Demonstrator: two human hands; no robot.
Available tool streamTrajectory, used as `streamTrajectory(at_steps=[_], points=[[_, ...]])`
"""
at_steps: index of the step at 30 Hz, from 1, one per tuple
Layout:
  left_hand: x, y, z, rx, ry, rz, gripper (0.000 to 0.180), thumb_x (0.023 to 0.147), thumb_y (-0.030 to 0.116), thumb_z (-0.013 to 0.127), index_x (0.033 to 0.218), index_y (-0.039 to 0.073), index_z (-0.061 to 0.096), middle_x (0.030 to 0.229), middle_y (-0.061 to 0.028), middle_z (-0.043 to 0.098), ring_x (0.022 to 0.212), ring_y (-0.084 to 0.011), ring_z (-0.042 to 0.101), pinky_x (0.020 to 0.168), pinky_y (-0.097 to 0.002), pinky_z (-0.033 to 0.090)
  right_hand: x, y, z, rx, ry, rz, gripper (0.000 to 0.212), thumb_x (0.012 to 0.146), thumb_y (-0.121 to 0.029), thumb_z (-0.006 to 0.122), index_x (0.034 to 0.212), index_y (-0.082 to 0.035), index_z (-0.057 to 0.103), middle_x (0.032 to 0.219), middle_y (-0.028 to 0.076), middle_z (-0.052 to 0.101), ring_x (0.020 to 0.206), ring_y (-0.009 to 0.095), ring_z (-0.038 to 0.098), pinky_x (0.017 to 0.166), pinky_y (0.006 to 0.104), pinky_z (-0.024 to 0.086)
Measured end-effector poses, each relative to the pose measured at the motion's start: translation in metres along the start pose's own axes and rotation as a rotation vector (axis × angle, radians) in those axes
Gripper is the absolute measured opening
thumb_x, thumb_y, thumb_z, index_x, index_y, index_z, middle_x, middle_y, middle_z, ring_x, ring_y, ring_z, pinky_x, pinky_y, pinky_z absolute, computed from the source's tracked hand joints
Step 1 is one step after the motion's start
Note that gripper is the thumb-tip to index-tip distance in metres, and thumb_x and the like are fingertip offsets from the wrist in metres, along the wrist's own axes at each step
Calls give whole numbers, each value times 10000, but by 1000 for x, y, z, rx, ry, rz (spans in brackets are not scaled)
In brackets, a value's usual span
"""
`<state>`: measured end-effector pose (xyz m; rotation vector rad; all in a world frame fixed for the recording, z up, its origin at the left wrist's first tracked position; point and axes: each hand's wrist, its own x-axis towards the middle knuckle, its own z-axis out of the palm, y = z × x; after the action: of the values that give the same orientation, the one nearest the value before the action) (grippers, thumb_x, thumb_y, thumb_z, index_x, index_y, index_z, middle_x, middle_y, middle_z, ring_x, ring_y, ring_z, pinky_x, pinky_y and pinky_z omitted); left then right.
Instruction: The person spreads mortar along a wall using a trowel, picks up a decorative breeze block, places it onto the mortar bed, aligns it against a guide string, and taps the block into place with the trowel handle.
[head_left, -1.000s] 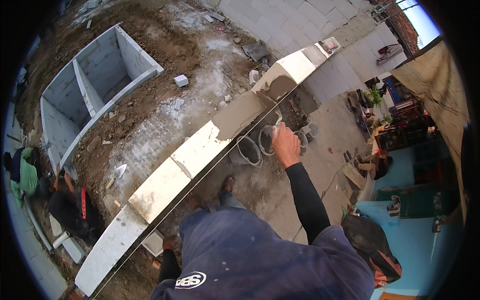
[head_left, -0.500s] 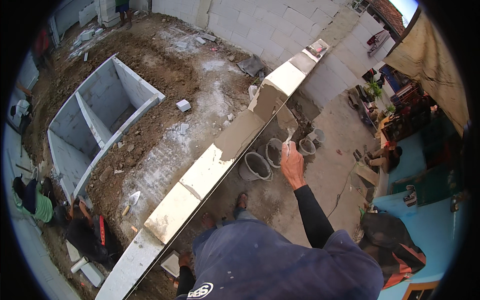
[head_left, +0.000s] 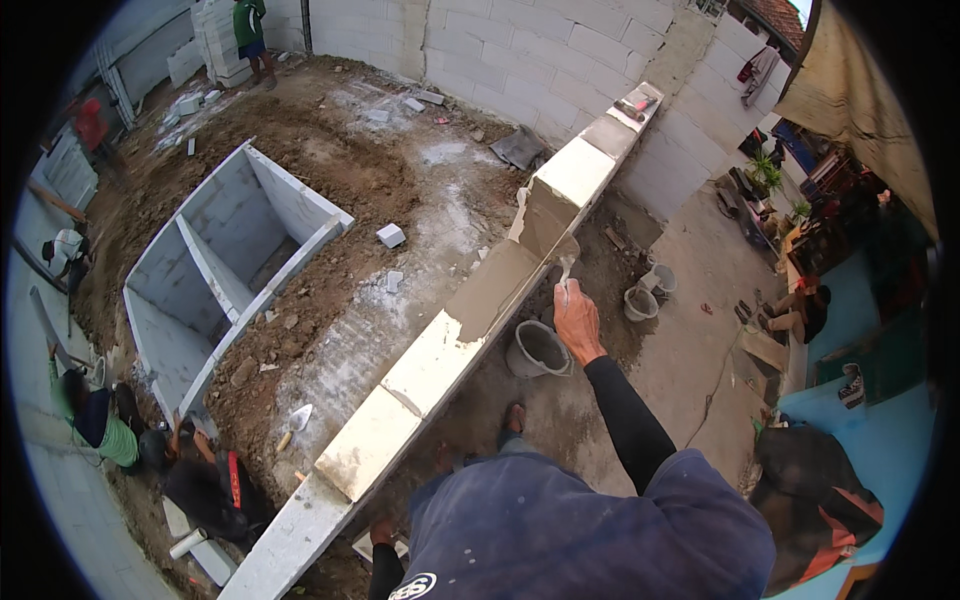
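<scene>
My right hand [head_left: 577, 318] is closed around the handle of a trowel [head_left: 567, 250]. The trowel's blade is at the near edge of a pale block wall [head_left: 425, 365], beside grey mortar [head_left: 490, 290] spread along its top. More mortar coats the end face [head_left: 545, 218] of a higher block there. Low down by the wall, part of my left hand [head_left: 383, 530] shows below the near side of the blocks; its fingers are not clear. Just below my right hand stands a bucket [head_left: 538, 350] with grey contents.
Two more buckets [head_left: 640, 303] stand farther right. Across the wall lie a second trowel [head_left: 293, 425] and a divided block pit [head_left: 215, 265] in bare soil. People work at the left [head_left: 105, 430]; another person [head_left: 800, 308] sits at the right. A red-and-grey tool [head_left: 637, 107] rests at the wall's far end.
My right hand has brought the trowel left, in against the wall's edge by the mortared end face. The whole view has shifted, so the scene sits farther right and lower.
</scene>
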<state>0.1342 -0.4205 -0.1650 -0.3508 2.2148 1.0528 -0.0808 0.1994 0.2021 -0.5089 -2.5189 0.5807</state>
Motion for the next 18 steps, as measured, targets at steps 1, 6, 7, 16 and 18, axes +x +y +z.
streamTrajectory(at_steps=[1,6,7,16,18], points=[[1,-6,5,313,37,202,437,957,432,630,1107,38,745,1073,-200,738,1035,-358,692,844,-509,539,-13,8,1,-18,-16,-21,290,1077,-276,489,1085,10,539,774,304,635,762,533,619,632,571,452],[-3,10,35,558,-205,107,448,923,468,625,1122,89,758,1128,-203,738,1072,-384,697,932,-503,539,0,-21,-27,49,27,-9,289,1079,-277,479,1081,6,538,788,318,633,787,541,618,646,587,452],[-4,10,35,577,-216,114,435,918,463,629,1139,111,756,1139,-196,737,1079,-383,695,940,-500,538,7,-27,-29,65,46,-7,293,1080,-279,478,1078,8,537,790,320,633,793,542,618,650,588,453],[-8,6,44,588,-28,227,330,902,368,644,1144,180,764,1085,-165,754,1018,-356,724,900,-517,552,-16,-1,-26,-85,-108,57,314,1075,-310,468,1063,-5,542,873,330,661,844,566,620,711,624,458],[-27,12,52,501,-22,215,325,919,364,634,1126,152,767,1045,-169,760,987,-349,732,874,-513,553,-34,11,-39,-84,-173,48,309,1075,-309,470,1054,-10,545,876,324,659,841,555,622,705,620,459]])
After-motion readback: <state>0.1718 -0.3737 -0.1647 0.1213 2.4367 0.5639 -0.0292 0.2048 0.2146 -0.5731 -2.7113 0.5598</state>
